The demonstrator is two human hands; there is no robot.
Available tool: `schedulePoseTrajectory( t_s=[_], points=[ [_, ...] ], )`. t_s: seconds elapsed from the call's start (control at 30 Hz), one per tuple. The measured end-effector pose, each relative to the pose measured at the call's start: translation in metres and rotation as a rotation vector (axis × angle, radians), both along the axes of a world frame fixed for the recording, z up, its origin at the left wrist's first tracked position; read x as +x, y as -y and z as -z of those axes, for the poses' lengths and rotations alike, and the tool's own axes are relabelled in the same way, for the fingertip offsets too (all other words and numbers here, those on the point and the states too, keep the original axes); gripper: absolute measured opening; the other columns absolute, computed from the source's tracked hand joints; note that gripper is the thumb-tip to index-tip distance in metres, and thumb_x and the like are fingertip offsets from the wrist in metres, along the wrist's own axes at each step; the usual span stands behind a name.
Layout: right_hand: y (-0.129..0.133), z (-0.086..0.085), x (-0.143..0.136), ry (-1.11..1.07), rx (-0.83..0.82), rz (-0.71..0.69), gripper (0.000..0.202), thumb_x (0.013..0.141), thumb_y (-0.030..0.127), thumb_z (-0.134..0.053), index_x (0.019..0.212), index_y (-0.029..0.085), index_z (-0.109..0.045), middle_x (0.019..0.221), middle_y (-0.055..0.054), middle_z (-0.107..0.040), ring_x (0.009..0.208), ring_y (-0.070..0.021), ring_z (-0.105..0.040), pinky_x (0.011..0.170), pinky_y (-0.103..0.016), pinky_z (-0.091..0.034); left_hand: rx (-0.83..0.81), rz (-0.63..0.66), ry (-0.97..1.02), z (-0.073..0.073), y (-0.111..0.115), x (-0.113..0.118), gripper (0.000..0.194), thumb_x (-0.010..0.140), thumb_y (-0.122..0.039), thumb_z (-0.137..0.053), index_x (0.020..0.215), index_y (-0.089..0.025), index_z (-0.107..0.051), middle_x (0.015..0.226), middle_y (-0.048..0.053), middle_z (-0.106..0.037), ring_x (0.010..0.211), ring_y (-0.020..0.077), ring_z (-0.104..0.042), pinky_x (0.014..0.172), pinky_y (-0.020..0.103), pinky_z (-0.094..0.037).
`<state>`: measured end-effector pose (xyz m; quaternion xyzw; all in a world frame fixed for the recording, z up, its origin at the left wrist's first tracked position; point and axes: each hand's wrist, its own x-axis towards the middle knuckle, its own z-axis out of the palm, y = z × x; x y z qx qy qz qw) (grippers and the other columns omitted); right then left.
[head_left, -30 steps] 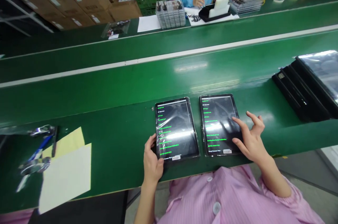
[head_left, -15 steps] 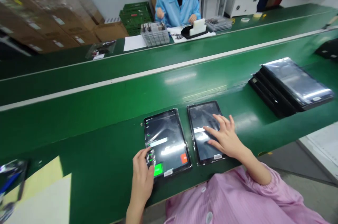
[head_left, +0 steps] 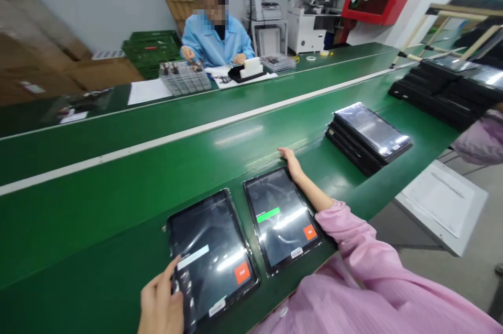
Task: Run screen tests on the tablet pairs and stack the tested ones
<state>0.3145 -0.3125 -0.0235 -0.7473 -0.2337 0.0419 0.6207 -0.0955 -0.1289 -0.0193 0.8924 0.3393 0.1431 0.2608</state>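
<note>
Two tablets in clear film lie side by side on the green bench. The left tablet [head_left: 208, 237] shows a white bar and an orange-red button; a green bar and a similar button are lit on the right tablet [head_left: 275, 197]. My left hand [head_left: 162, 297] is at the left tablet's left edge, its index finger stretched out beside the white bar and the thumb apart. Past the upper right corner of the right tablet is my right hand [head_left: 291, 160], fingers extended, holding nothing. Whether it touches the tablet's far edge, I cannot tell.
A stack of tablets [head_left: 367, 132] stands to the right, with more dark stacks [head_left: 444, 87] beyond. A raised white strip [head_left: 220, 119] runs along the bench. Across it sits a co-worker in blue [head_left: 218, 35] behind a stack of clear trays [head_left: 184, 79]. Papers [head_left: 436, 195] lie lower right.
My right hand has moved off the right tablet's screen to its far end. That tablet's bar turned green and a red button appeared. The left tablet's green button is gone. The view swung right.
</note>
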Motion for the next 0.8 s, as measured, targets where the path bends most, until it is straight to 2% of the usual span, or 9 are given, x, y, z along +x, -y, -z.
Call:
schedulePoseTrajectory(
  t_s=[0.07,0.17,0.27,0.33,0.5,0.57,0.67,0.73,0.8],
  points=[
    [-0.005,0.014,0.004,-0.035,0.049,-0.033,0.071,0.093,0.074,-0.017,0.124,0.023,-0.055,0.119,-0.013,-0.055,0.11,-0.0279,-0.056,0.105,-0.052,-0.042,0.038,0.032,0.0,-0.004,0.001,0.001,0.054,0.098,-0.049,-0.027,0.139,-0.025,-0.052,0.113,0.011,-0.05,0.092,0.0265,-0.063,0.071,0.038,-0.055],
    [0.0,0.025,0.002,-0.067,0.115,-0.071,0.069,0.09,0.079,-0.029,0.122,0.024,-0.055,0.117,-0.012,-0.058,0.105,-0.0266,-0.059,0.101,-0.047,-0.046,0.058,0.055,-0.015,-0.008,0.001,0.0,0.052,0.097,-0.048,-0.029,0.137,-0.025,-0.052,0.118,0.011,-0.052,0.093,0.0257,-0.064,0.071,0.036,-0.055],
    [0.004,0.03,0.002,-0.092,0.166,-0.07,0.067,0.089,0.079,-0.033,0.121,0.024,-0.054,0.113,-0.011,-0.06,0.102,-0.0255,-0.061,0.097,-0.043,-0.048,0.06,0.039,0.016,-0.014,-0.002,0.0,0.055,0.095,-0.048,-0.032,0.141,-0.021,-0.043,0.117,0.012,-0.057,0.092,0.0264,-0.067,0.069,0.037,-0.056],
    [0.005,0.032,0.004,-0.088,0.167,-0.065,0.065,0.09,0.076,-0.032,0.122,0.023,-0.053,0.113,-0.01,-0.061,0.101,-0.0243,-0.062,0.095,-0.041,-0.049,0.059,0.07,0.026,-0.02,-0.004,0.0,0.054,0.094,-0.048,-0.032,0.137,-0.018,-0.044,0.113,0.013,-0.06,0.09,0.0267,-0.068,0.07,0.038,-0.056],
    [0.006,0.036,0.008,-0.064,0.131,-0.062,0.062,0.093,0.072,-0.03,0.124,0.022,-0.052,0.112,-0.011,-0.061,0.099,-0.0232,-0.063,0.092,-0.04,-0.051,0.103,0.195,-0.086,-0.036,-0.003,0.002,0.053,0.095,-0.042,-0.029,0.14,-0.021,-0.047,0.116,0.012,-0.06,0.088,0.0269,-0.068,0.069,0.038,-0.054],
    [0.007,0.032,0.006,-0.047,0.119,-0.06,0.062,0.094,0.071,-0.029,0.123,0.022,-0.053,0.111,-0.011,-0.061,0.097,-0.0236,-0.064,0.09,-0.04,-0.051,0.162,0.21,-0.11,-0.042,-0.005,0.005,0.056,0.096,-0.041,-0.027,0.146,-0.021,-0.043,0.116,0.013,-0.061,0.093,0.0292,-0.067,0.075,0.042,-0.054],
    [0.009,0.02,-0.001,0.034,0.053,-0.108,0.063,0.096,0.07,-0.025,0.116,0.021,-0.06,0.11,-0.012,-0.062,0.095,-0.0246,-0.063,0.088,-0.041,-0.052,0.256,0.251,-0.09,-0.052,-0.015,0.025,0.063,0.098,-0.052,-0.024,0.149,-0.019,-0.041,0.132,0.019,-0.054,0.119,0.0373,-0.057,0.096,0.054,-0.047],
    [0.012,0.009,-0.007,0.125,0.004,-0.165,0.065,0.097,0.07,-0.024,0.105,0.021,-0.067,0.109,-0.011,-0.062,0.097,-0.0254,-0.062,0.091,-0.042,-0.051,0.226,0.358,-0.061,-0.06,-0.024,0.054,0.069,0.098,-0.062,-0.021,0.149,-0.019,-0.04,0.147,0.021,-0.04,0.134,0.0391,-0.044,0.106,0.056,-0.041],
    [0.018,-0.002,-0.012,0.22,-0.035,-0.206,0.069,0.099,0.069,-0.022,0.095,0.022,-0.072,0.108,-0.01,-0.062,0.102,-0.0261,-0.06,0.097,-0.043,-0.048,0.126,0.512,-0.036,-0.067,-0.031,0.092,0.075,0.096,-0.068,-0.016,0.149,-0.02,-0.038,0.156,0.02,-0.026,0.14,0.0366,-0.039,0.11,0.053,-0.038]
  ],
)
